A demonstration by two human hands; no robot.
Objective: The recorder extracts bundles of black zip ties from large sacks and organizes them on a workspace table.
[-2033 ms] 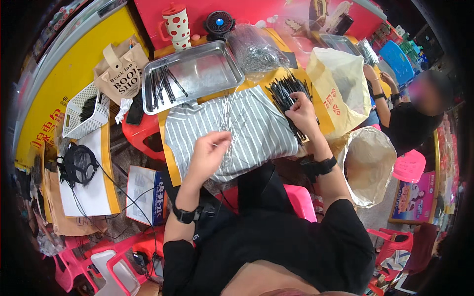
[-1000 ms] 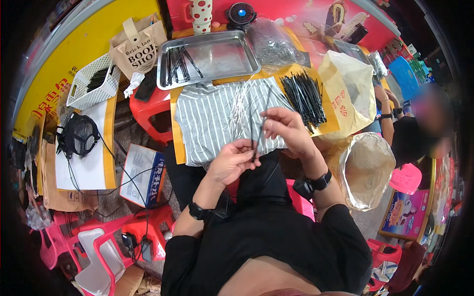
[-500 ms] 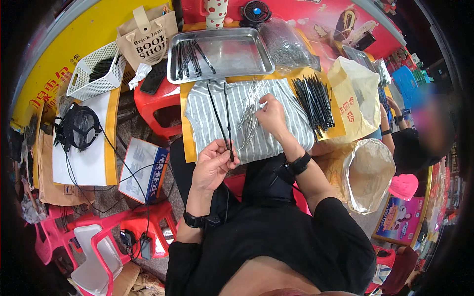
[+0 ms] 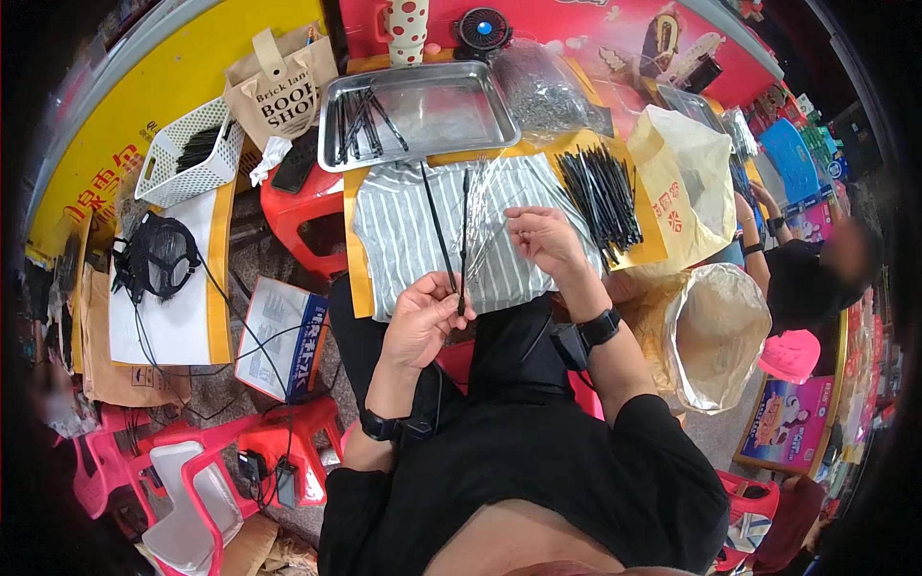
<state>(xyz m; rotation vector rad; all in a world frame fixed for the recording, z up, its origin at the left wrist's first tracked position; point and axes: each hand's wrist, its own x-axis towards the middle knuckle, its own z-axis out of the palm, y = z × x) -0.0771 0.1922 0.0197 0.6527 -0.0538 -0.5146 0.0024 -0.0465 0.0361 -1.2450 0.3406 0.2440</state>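
My left hand [image 4: 421, 322] is closed on two thin black rods [image 4: 439, 227], which rise from its fingers in a narrow V. They stand over a grey-and-white striped cloth [image 4: 399, 206]. Thin silvery wires [image 4: 492, 197] lie loosely across the cloth, just right of the rods. My right hand [image 4: 547, 242] is above the cloth beside these wires. Its thumb and forefinger come together, the other fingers curled; whatever may be between them is too fine to make out. A thick pile of black rods [image 4: 600, 197] rests to the right of this hand.
Behind the cloth sits a metal tray [image 4: 447, 110] with several black rods at its left end. A clear plastic bag [image 4: 547, 86], a cream paper bag [image 4: 682, 182] and an open foil-lined bag [image 4: 720, 336] stand rightward. On the left are a white basket [image 4: 192, 168] and red stool [image 4: 288, 211].
My right hand has drawn back slightly to the right and nearer, away from the silvery wires. In my left hand the rods now lean further right. The whole view has shifted a little.
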